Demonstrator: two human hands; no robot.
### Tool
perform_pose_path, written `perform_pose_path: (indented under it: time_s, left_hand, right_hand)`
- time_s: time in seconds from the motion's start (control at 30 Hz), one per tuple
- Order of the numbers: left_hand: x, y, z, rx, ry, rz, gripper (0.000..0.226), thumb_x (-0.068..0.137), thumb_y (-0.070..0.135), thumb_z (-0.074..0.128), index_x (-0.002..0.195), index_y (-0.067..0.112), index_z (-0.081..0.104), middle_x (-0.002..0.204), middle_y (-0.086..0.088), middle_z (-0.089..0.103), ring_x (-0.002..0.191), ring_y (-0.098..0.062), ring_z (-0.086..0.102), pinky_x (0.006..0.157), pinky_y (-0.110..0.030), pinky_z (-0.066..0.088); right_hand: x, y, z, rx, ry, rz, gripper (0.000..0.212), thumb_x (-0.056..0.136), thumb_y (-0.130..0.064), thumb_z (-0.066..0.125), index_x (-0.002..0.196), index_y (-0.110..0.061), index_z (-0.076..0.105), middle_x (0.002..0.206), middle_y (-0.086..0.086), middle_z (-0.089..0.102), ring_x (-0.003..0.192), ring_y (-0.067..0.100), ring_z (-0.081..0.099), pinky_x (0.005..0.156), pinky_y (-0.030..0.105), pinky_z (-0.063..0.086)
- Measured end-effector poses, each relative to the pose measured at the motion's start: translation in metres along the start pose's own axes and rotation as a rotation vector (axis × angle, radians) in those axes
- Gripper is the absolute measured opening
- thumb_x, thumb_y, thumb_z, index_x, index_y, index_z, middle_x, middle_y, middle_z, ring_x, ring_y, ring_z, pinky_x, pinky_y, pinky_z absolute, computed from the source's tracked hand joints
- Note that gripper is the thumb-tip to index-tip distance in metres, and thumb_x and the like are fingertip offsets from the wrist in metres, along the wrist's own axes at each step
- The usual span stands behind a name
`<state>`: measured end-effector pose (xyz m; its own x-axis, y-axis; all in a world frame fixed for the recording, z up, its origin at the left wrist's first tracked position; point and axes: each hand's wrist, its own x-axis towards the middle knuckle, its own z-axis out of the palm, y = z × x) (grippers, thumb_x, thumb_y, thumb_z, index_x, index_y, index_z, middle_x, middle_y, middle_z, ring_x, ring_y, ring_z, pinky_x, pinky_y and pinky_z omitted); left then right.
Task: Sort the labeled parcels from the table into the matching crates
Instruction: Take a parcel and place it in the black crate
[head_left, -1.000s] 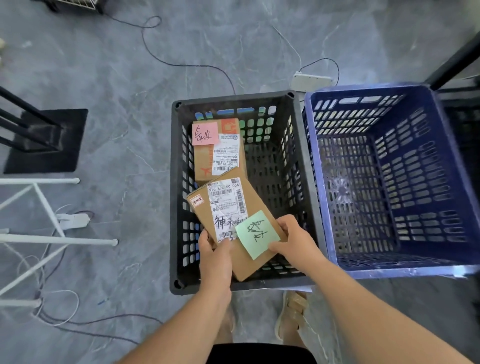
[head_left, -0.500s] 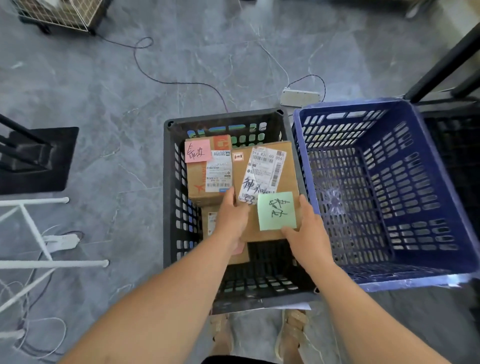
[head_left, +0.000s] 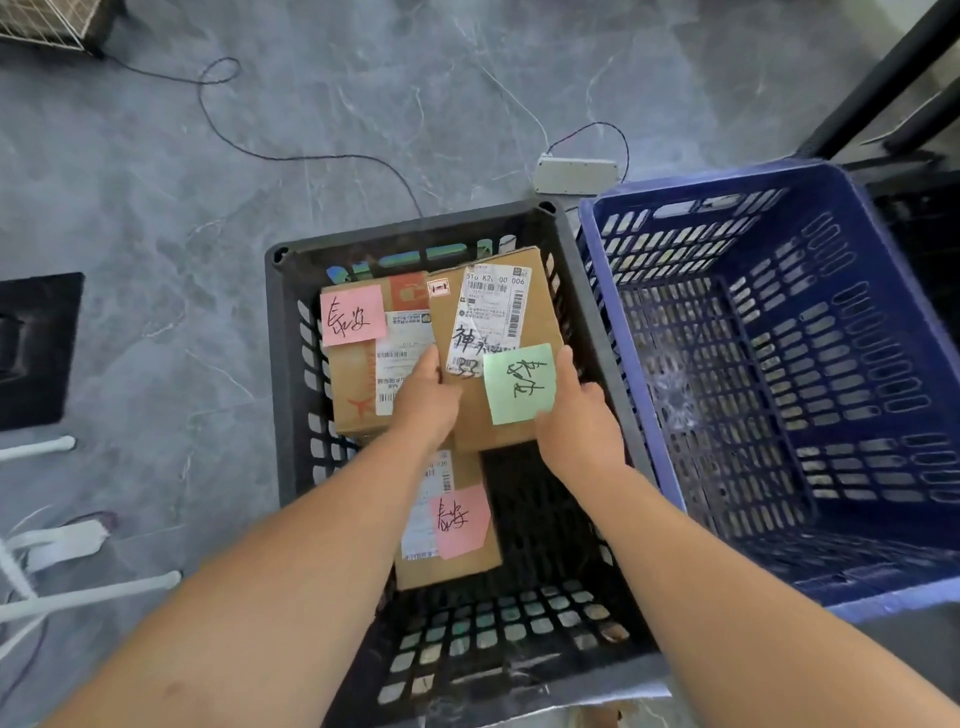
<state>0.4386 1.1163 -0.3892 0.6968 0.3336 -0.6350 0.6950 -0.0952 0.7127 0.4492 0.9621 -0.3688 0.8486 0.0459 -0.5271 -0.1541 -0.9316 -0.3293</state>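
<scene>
A: Obs. 1, the hands. Both are on the green-note parcel (head_left: 493, 322), inside the black crate (head_left: 415, 228).

B: Grip, left hand (head_left: 426, 400)?

A: It holds the parcel's left edge. The thumb lies on top at the edge of the white shipping label; the fingers are hidden beneath, so I cannot tell how they lie.

B: And the right hand (head_left: 576, 421)?

A: It holds the near right corner, with the thumb up along the right edge, just beside the green sticky note (head_left: 519, 383). The other fingers are out of sight under the cardboard.

B: Position of the parcel?

A: Far right part of the black crate, label face up and lying roughly flat. Its far corner is close to the crate's far wall. I cannot tell whether it rests on anything or is carried by the hands alone.

B: Other contents?

A: Two more cardboard parcels. The far pink-note parcel (head_left: 358, 384) sits at the far left, just beside the held one. The near pink-note parcel (head_left: 452, 551) lies lower, with its far end hidden under the held parcel and the left forearm.

B: Neighbouring container?

A: The blue crate (head_left: 717, 182) stands to the right, its side against the black crate's; only its slotted walls and bottom show.

B: Surroundings?

A: Grey marbled floor (head_left: 156, 208). Beyond the crates lie a white box (head_left: 574, 175) and a thin black cable (head_left: 291, 156). At left are a black mat (head_left: 36, 348) and a white tube frame (head_left: 78, 592).
</scene>
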Motion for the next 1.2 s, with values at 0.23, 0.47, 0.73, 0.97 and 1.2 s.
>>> perform_pose_path:
  time_s: [0.23,0.47,0.73,0.97,1.2]
  left_hand:
    - [0.021,-0.014,0.009,0.366,0.018,0.175,0.067,0.094,0.003,0.044,0.149,0.038,0.028,0.143,0.002,0.048,0.122,-0.021,0.049,0.091,-0.033,0.047]
    - [0.031,-0.024,0.016,0.886,0.056,0.382,0.057,0.096,0.013,0.047,0.149,0.020,0.026,0.153,-0.006,0.026,0.131,-0.029,0.031,0.099,-0.039,0.037]
    - [0.033,-0.023,0.019,1.073,0.034,0.431,0.060,0.098,0.020,0.047,0.151,0.017,0.020,0.159,-0.010,0.004,0.130,-0.033,0.033,0.102,-0.040,0.035]
    - [0.000,0.005,0.017,0.972,-0.078,0.303,0.067,0.099,0.024,0.044,0.154,0.021,0.006,0.162,-0.005,-0.003,0.139,-0.033,0.023,0.109,-0.044,0.030]
    - [-0.085,0.038,0.021,1.031,0.057,0.400,0.070,0.099,0.023,0.042,0.155,0.021,0.000,0.162,-0.007,-0.007,0.145,-0.030,0.012,0.117,-0.044,0.021]
  right_hand:
    - [0.032,0.001,0.020,-0.019,-0.051,0.018,0.068,0.094,-0.001,0.041,0.153,-0.016,0.010,0.144,0.018,0.034,0.129,0.029,0.041,0.098,0.044,0.046]
    - [0.047,-0.001,0.045,-0.144,0.048,-0.014,0.054,0.095,-0.009,0.042,0.147,-0.011,0.028,0.148,0.020,0.025,0.129,0.032,0.032,0.096,0.035,0.038]
    - [0.052,0.001,0.050,-0.289,0.094,-0.114,0.063,0.090,-0.008,0.047,0.148,-0.008,0.021,0.155,0.007,0.015,0.138,0.028,0.016,0.097,0.042,0.045]
    - [0.029,-0.003,0.012,-0.266,0.074,-0.176,0.058,0.087,-0.011,0.055,0.140,-0.012,0.031,0.139,0.009,0.029,0.125,0.027,0.032,0.084,0.035,0.047]
    - [-0.028,0.017,-0.048,-0.272,0.127,-0.244,0.031,0.091,-0.014,0.049,0.122,-0.013,0.044,0.126,0.006,0.037,0.119,0.025,0.038,0.066,0.029,0.039]
